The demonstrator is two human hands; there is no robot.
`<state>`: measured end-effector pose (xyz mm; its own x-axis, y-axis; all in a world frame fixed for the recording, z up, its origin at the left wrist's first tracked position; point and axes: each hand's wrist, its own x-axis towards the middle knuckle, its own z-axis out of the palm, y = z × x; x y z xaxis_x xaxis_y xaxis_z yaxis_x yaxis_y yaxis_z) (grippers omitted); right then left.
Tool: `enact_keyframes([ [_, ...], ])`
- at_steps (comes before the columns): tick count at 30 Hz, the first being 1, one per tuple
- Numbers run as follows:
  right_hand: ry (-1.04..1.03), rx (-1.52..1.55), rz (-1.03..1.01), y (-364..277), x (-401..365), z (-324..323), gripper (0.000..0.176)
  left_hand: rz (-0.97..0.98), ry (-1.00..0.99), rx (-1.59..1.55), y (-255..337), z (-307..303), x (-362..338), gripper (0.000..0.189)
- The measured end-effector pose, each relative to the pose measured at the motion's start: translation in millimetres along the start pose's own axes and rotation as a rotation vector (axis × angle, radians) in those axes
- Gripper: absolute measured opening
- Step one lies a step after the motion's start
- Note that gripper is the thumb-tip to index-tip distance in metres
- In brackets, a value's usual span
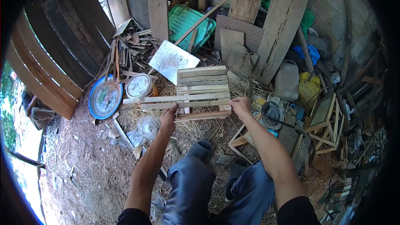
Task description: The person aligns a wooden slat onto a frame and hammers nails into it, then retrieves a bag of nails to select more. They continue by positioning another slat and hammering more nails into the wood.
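A small slatted wooden frame (203, 88) sits on the ground in front of my knees, with gaps between its pale strips. Two long wooden slats (156, 99) lie across its near part, and their left ends stick out well past its side. My left hand (168, 118) has its fingers closed on the nearer slat at the frame's left edge. At the right edge, my right hand (240, 106) pinches the same slat's end against the frame's corner. The fingertips are partly hidden.
A blue-rimmed basin (95, 100) and a round paint bucket (139, 86) stand at left. Behind are a white board (173, 61), a green crate (183, 23) and scrap wood (139, 43). A wooden frame (327, 125) and a yellow bag (308, 89) lie at right. Another person sits far left.
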<state>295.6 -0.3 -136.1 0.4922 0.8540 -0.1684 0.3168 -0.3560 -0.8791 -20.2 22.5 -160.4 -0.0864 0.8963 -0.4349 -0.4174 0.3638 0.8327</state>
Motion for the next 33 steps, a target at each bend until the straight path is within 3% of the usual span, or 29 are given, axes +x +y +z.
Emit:
enact_keyframes([
  [18,0.033,-0.152,-0.063,-17.4,-13.0,-4.6,0.023,0.048,-0.014,0.052,-2.5,-3.2,1.7,0.040],
  [27,-0.133,0.065,-0.038,-9.2,-5.8,-11.3,0.024,0.019,-0.014,0.113,-0.2,-2.2,3.7,0.035],
  [33,-0.083,0.018,-0.116,-1.5,0.1,-3.4,0.021,0.026,0.020,0.149,-1.3,-1.2,4.6,0.035],
])
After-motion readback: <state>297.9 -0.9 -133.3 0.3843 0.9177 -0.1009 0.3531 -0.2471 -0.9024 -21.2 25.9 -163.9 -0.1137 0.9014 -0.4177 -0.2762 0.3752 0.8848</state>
